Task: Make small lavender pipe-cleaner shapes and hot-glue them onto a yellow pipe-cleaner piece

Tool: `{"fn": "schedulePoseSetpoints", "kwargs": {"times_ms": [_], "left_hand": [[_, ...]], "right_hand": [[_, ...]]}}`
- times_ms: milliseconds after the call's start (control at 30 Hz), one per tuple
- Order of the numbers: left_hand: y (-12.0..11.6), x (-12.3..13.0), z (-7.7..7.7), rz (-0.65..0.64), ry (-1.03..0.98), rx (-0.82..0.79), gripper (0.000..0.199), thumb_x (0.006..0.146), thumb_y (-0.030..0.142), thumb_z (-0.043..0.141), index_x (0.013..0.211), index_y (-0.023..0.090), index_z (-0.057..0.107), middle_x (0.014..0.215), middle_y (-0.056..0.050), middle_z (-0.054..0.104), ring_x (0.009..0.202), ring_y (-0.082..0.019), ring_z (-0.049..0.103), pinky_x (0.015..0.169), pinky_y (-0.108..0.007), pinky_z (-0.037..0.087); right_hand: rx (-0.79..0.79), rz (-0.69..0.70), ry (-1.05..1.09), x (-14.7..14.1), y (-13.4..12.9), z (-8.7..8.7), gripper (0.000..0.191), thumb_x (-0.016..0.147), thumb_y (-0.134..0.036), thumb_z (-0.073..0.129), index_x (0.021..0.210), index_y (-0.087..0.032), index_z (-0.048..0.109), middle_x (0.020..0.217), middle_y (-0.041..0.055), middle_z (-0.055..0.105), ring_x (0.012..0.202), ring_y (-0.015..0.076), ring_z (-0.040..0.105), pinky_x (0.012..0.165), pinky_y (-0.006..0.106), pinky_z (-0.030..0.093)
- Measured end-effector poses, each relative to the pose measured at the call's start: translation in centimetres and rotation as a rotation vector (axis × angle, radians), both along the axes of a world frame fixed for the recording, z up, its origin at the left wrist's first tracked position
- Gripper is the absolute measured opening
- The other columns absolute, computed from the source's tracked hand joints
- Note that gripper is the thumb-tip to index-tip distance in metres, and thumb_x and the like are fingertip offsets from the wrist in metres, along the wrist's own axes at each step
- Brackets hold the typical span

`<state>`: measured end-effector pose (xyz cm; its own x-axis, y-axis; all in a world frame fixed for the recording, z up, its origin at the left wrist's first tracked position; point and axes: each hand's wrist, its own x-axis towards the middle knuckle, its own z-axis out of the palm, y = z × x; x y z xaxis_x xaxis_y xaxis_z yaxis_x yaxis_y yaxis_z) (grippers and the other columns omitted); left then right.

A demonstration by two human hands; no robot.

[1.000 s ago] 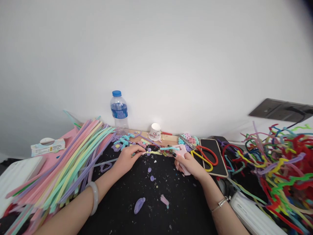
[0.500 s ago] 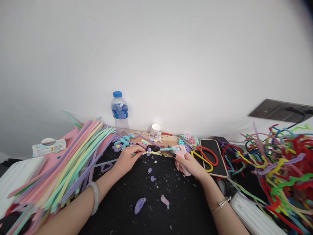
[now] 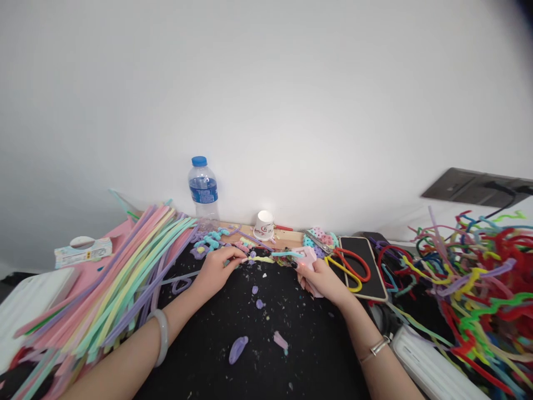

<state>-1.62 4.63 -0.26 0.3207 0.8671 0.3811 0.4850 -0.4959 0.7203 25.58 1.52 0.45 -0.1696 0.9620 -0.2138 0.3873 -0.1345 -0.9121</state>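
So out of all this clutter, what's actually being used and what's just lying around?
In use:
left hand pinching the yellow stem
right hand gripping the pink tool

Lying about:
water bottle
paper cup
phone
pastel stem bundle
bright stem tangle

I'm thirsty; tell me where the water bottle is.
The water bottle stands upright at the back of the table against the white wall, left of the paper cup, behind the pastel pipe cleaners.

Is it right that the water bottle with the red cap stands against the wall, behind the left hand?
Not quite: the head view shows the water bottle has a blue cap, not red. It does stand against the wall, behind the left hand.
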Motion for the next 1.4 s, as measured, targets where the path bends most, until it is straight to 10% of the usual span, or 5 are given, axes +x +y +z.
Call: {"fn": "schedulePoseSetpoints", "kwargs": {"times_ms": [400, 700, 833, 1067, 1400], "left_hand": [[0.3, -0.1, -0.7, 0.131, -0.083, -0.010, 0.012, 0.080, 0.024, 0.054, 0.079, 0.020, 0.065, 0.083, -0.003, 0.069, 0.075, -0.019, 0.062, 0.069, -0.030, 0.047], [0.3, -0.1, -0.7, 0.234, -0.195, -0.024, 0.014, 0.079, 0.029, 0.056, 0.080, 0.018, 0.065, 0.081, -0.003, 0.069, 0.075, -0.018, 0.063, 0.069, -0.030, 0.049], [0.3, -0.1, -0.7, 0.244, -0.225, -0.017, 0.013, 0.079, 0.028, 0.057, 0.079, 0.018, 0.065, 0.081, -0.003, 0.070, 0.073, -0.018, 0.063, 0.068, -0.029, 0.051], [0.3, 0.1, -0.9, 0.209, -0.271, -0.020, 0.011, 0.079, 0.026, 0.057, 0.081, 0.019, 0.065, 0.085, -0.003, 0.070, 0.078, -0.019, 0.064, 0.073, -0.030, 0.052], [0.1, 0.4, -0.9, 0.178, -0.265, -0.045, 0.010, 0.079, 0.024, 0.057, 0.080, 0.018, 0.065, 0.086, -0.005, 0.070, 0.080, -0.019, 0.064, 0.075, -0.032, 0.051]], "right_hand": [[0.445, -0.253, -0.370, 0.4, 0.6, 0.1, 0.021, 0.081, -0.033, 0.047, 0.086, -0.016, 0.058, 0.073, 0.0033, 0.062, 0.064, 0.0179, 0.056, 0.059, 0.028, 0.043], [0.696, -0.196, -0.787, -0.4, 0.4, -1.4, 0.046, 0.072, -0.024, 0.058, 0.117, -0.015, 0.052, 0.109, 0.0131, 0.056, 0.101, 0.0294, 0.049, 0.089, 0.044, 0.040], [0.831, -0.174, -0.693, -2.0, -0.4, -0.2, 0.028, 0.078, -0.022, 0.058, 0.106, -0.018, 0.058, 0.107, 0.0114, 0.056, 0.101, 0.0270, 0.049, 0.089, 0.043, 0.041], [0.712, 0.366, -0.515, -6.9, -2.9, 0.0, 0.020, 0.084, -0.017, 0.055, 0.103, -0.021, 0.060, 0.096, 0.0046, 0.060, 0.091, 0.0182, 0.054, 0.081, 0.029, 0.046], [0.605, 0.315, -0.349, -7.6, -2.6, -1.1, 0.019, 0.086, -0.011, 0.049, 0.093, -0.019, 0.064, 0.092, 0.0049, 0.060, 0.087, 0.0164, 0.055, 0.080, 0.028, 0.045]]}}
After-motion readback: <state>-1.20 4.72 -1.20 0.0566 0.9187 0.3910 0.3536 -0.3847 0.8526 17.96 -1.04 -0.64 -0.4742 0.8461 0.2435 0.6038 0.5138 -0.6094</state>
